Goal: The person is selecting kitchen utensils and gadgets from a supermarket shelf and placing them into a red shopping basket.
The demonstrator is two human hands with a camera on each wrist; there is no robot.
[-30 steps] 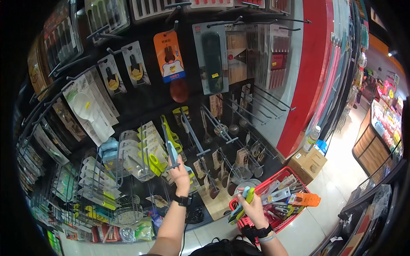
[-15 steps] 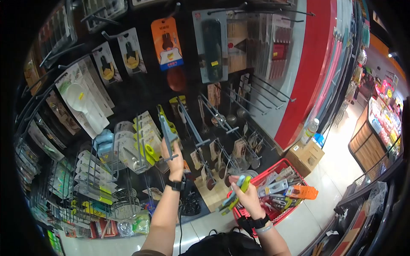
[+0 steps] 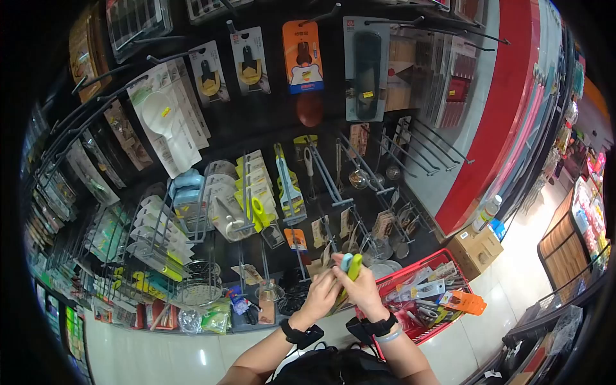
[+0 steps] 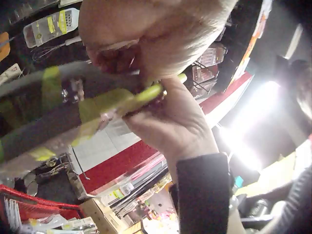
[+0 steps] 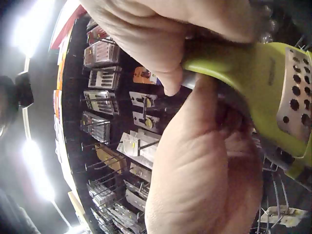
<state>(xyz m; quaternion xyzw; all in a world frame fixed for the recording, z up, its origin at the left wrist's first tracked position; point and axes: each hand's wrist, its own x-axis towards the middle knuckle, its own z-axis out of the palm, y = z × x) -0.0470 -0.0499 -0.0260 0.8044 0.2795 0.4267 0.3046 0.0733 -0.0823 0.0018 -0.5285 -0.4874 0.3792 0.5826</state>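
Though I cannot tell whether the left hand (image 3: 323, 295) pinches or only touches, the right hand (image 3: 364, 292) has its grip round a green grater (image 5: 267, 83) and a blue handle (image 3: 347, 260) near the red basket (image 3: 404, 272), probably to bunch them together.

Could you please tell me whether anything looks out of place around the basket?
Yes, slightly: in the head view, an orange package juts past the right side of the red basket instead of lying wholly within it.
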